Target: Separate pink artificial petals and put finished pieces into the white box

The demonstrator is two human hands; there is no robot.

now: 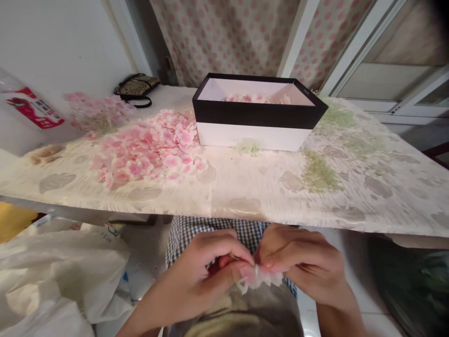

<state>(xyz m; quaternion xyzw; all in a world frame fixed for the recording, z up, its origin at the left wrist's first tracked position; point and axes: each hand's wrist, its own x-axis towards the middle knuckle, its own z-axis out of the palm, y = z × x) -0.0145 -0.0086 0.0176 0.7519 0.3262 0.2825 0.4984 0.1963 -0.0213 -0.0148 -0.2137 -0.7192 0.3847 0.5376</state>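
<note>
Over my lap, my left hand (217,267) pinches a small bunch of pale pink and white artificial flower petals (261,279). Its thumb and forefinger press together at the left side of the petals. Close by on the right, my right hand (303,262) grips the same bunch, with its other fingers curled under. Between the left fingers shows a thin bit that I cannot make out. A heap of loose pink flower petals (150,150) lies on the table beyond my hands.
A black-rimmed white box (252,136) with pink flowers inside stands on the patterned tablecloth (238,180). Green sprigs (321,171) lie to its right. A patterned pouch (136,86) is at the back left. White bags (63,271) lie below the table's left side.
</note>
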